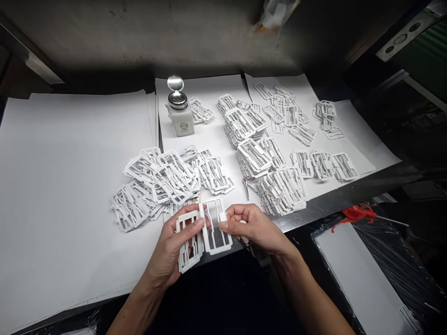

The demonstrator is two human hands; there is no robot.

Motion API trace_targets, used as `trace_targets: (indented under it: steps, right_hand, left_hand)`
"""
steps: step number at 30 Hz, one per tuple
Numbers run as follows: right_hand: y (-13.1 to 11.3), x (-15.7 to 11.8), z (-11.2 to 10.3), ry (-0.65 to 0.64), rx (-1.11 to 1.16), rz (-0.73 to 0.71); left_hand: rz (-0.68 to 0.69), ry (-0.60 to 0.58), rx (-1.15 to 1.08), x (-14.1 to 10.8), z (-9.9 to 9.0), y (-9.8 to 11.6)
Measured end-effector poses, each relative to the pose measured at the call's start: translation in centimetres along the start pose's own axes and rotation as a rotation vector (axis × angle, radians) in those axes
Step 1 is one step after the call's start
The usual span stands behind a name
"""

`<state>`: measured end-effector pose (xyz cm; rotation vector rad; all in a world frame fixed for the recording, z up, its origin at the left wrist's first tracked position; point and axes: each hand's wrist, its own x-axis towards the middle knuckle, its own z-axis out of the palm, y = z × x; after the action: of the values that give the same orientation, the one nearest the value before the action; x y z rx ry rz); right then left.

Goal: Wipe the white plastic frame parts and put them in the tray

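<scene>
My left hand (174,244) is closed around a small stack of white plastic frames (190,242) with rounded corners and thin inner bars. One more white frame (217,225) stands to the right of that stack, its left edge near my left thumb. The fingers of my right hand (253,228) pinch this single frame at its right side. Something small and pale shows under my right palm, too hidden to name. Just beyond my hands, a loose heap of similar frames (174,179) lies on white paper.
A pump bottle (180,116) with its metal lid raised stands at the back. Stacked frames (246,123) fill the centre, with more piles (321,165) to the right. Tweezers (246,188) lie beside the stacks. A red-handled tool (359,212) rests at the right. White paper sheets (70,186) cover the left.
</scene>
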<state>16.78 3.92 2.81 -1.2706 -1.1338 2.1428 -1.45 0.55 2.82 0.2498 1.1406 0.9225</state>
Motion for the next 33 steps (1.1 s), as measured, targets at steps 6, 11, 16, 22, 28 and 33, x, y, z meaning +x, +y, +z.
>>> trace_targets:
  steps: [6, 11, 16, 22, 28, 33]
  right_hand:
    - [0.3, -1.1, 0.3, 0.159, -0.122, -0.036]
    - [-0.3, -1.8, -0.3, 0.27, -0.145, -0.088]
    - [-0.4, -1.8, -0.6, 0.292, -0.045, -0.115]
    - [-0.3, -0.3, 0.1, 0.481, -0.302, -0.352]
    - [-0.4, -0.2, 1.1, 0.373, -0.661, -0.526]
    - [0.1, -2.7, 0.3, 0.208, -0.68, -0.445]
  left_hand:
    - [0.066, 0.05, 0.201, -0.2, -0.1, -0.5]
    - [0.073, 0.099, 0.244, -0.2, -0.3, -0.9]
    - [0.056, 0.156, 0.243, -0.4, 0.1, -0.8]
    - [0.069, 0.165, 0.246, -0.5, 0.6, -0.7]
    - [0.105, 0.156, 0.235, -0.1, -0.1, -1.1]
    - [0.125, 0.184, 0.19, 0.4, -0.8, -1.2]
